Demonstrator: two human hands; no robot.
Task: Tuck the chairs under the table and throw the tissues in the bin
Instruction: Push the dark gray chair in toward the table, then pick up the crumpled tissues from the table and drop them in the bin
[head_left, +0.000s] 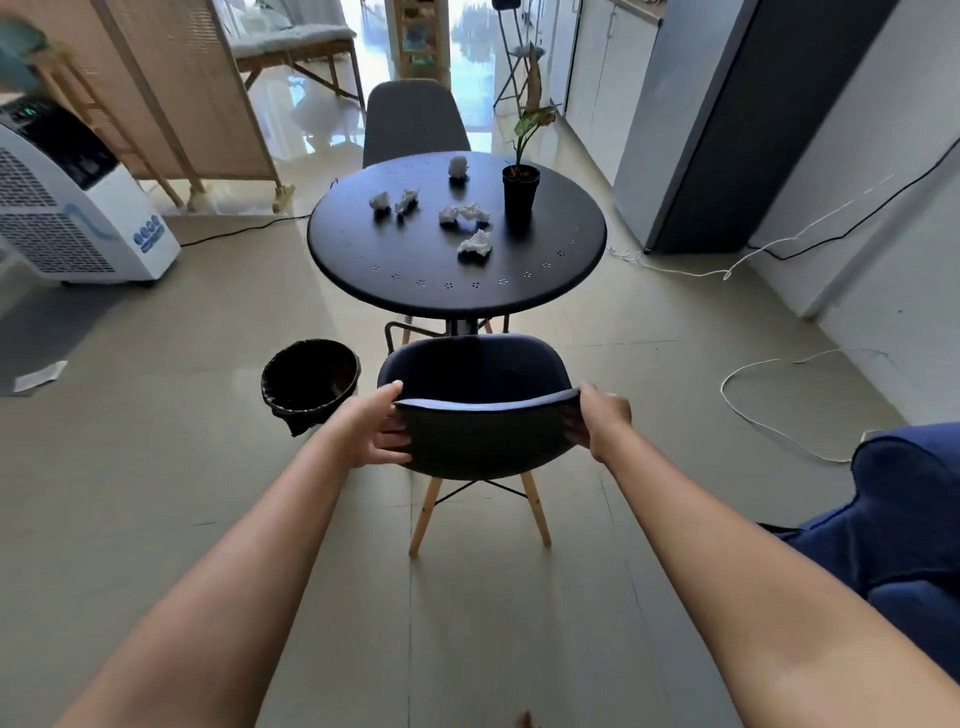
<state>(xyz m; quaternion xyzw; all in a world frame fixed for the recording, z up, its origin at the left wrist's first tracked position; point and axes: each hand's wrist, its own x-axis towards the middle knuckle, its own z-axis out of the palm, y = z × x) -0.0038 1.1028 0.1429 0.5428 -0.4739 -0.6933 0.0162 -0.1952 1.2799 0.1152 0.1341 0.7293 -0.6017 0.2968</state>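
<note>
A dark blue chair (480, 441) with wooden legs stands just in front of the round black table (405, 260), its seat partly at the table's near edge. My left hand (382, 428) grips the left side of its backrest and my right hand (602, 423) grips the right side. A grey chair (413, 122) stands at the table's far side, pulled back from it. Several crumpled white tissues (475, 244) lie scattered on the tabletop. A black bin (310, 382) with a bag liner sits on the floor left of the near chair.
A black pot with a plant (520, 195) stands on the table's right part. A white air cooler (67, 202) is at left, a grey fridge (717, 124) at right. White cables (748, 410) trail over the floor at right. A blue sofa (904, 509) edges in at lower right.
</note>
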